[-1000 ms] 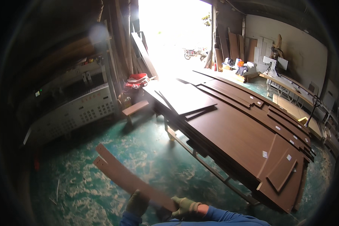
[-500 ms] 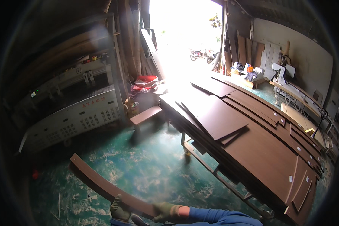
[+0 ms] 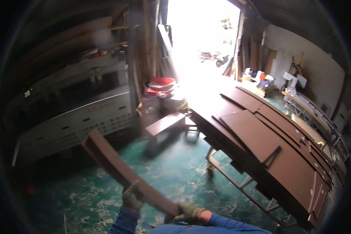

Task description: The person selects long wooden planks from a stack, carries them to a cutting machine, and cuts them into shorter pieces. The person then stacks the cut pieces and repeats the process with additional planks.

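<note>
A long, narrow brown board [image 3: 119,166] slants from the lower middle up toward the left, held in front of me over the green floor. My left hand [image 3: 132,196], in an olive work glove, grips its edge partway along. At the near end, my right hand [image 3: 189,213] in a matching glove is closed around the board. Both hands wear blue sleeves behind them. To the right stands a stack of brown panels [image 3: 288,165] on a metal-framed trolley [image 3: 238,184]; neither hand touches it.
A low brown bench-like board [image 3: 165,124] stands ahead, near red bags [image 3: 161,85]. On the left is a large grey machine [image 3: 78,121] with a lit display. A bright doorway [image 3: 202,35] opens ahead. Another machine with a long table [image 3: 306,101] stands far right.
Both hands have raised the board, its far end now higher and turned more steeply away from me. The view has shifted, so the panel stack sits farther right.
</note>
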Demonstrator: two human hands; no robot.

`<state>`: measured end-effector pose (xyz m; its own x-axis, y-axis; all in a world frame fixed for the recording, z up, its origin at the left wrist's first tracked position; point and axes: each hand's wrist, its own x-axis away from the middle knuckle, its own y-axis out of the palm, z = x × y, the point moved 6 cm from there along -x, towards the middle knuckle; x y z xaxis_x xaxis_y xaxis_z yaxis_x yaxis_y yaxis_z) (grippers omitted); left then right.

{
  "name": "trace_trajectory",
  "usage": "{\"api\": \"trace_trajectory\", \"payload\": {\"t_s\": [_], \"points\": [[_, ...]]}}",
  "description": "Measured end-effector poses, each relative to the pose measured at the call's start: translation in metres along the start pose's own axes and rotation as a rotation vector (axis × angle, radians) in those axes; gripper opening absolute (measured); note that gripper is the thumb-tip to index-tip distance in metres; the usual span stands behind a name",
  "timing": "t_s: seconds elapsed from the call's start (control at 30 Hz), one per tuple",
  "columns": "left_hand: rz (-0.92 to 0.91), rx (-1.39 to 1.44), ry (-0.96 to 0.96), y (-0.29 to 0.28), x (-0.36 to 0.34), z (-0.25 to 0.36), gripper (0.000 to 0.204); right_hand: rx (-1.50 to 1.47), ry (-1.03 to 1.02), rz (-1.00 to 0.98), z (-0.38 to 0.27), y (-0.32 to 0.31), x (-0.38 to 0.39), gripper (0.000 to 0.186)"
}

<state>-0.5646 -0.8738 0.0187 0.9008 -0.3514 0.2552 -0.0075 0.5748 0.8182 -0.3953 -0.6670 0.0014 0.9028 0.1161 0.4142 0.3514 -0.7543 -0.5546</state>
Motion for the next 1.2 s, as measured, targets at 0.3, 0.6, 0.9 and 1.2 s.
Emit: {"api": "trace_trajectory", "payload": {"t_s": [0.3, 0.6, 0.9, 1.2], "points": [[0.152, -0.102, 0.069, -0.056, -0.197, 0.125, 0.027, -0.378, -0.015, -0.033, -0.067, -0.028, -0.261, 0.079], [0.356, 0.049, 0.184, -0.146, -0.338, 0.279, 0.033, -0.162, -0.156, -0.197, -0.192, -0.057, -0.484, 0.076], [0.423, -0.239, 0.313, -0.219, -0.51, 0.446, 0.046, -0.325, -0.053, -0.016, -0.295, -0.046, -0.654, 0.064], [0.381, -0.434, 0.106, -0.311, -0.713, 0.548, 0.035, -0.55, 0.053, 0.273, -0.334, -0.078, -0.762, 0.049]]}}
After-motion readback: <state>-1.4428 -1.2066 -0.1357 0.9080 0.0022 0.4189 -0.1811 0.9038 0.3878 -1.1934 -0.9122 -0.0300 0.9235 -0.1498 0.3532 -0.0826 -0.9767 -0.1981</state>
